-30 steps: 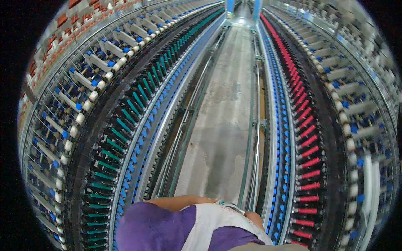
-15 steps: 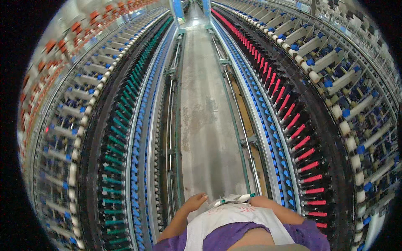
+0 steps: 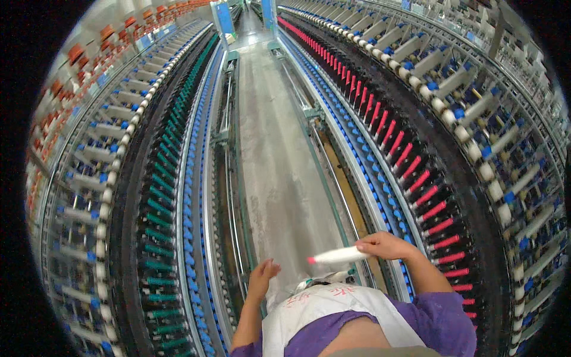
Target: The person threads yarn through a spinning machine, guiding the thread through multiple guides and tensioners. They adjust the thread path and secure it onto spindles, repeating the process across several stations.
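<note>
The white spool [image 3: 340, 256], in the head view, lies across the gap between the hands, level with the apron's [image 3: 324, 300] upper edge but apart from it. The right hand [image 3: 385, 245] pinches its right end; its pink tip [image 3: 311, 260] points left, unsupported. The left hand [image 3: 262, 278] looks empty, fingers loosely parted, not touching the spool. Held by one end, the spool could tip or slip onto the floor [image 3: 279, 178]; a careless rightward swing might knock the pink tubes [image 3: 428, 195], and squeezing harder could disturb its wound thread.
</note>
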Motion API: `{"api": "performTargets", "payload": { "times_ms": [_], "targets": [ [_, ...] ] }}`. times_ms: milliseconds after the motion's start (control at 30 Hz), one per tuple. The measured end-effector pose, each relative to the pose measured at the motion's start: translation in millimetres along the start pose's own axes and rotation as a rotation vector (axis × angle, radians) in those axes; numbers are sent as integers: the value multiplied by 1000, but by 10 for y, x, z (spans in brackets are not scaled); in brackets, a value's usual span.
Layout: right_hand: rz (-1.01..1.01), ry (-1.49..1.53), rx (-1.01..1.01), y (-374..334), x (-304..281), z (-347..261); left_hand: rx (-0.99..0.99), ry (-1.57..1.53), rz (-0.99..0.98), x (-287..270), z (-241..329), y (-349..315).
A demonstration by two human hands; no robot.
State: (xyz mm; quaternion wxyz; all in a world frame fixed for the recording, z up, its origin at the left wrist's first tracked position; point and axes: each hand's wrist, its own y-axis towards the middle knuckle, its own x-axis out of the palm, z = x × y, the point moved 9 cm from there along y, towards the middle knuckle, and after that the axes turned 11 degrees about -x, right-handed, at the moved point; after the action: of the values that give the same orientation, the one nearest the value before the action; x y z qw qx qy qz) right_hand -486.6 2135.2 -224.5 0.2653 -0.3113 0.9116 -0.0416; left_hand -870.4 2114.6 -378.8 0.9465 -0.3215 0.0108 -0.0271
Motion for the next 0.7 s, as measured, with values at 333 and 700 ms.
{"api": "performTargets", "payload": {
  "times_ms": [333, 700],
  "targets": [
    [477, 674, -36, 3608, -1994, 313, 348, -515, -593, 1372, 4665, 3609],
    [545, 630, 39, 7424, -4536, 506, 287, -515, -489, 348, 7224, 6742]
  ]
}}
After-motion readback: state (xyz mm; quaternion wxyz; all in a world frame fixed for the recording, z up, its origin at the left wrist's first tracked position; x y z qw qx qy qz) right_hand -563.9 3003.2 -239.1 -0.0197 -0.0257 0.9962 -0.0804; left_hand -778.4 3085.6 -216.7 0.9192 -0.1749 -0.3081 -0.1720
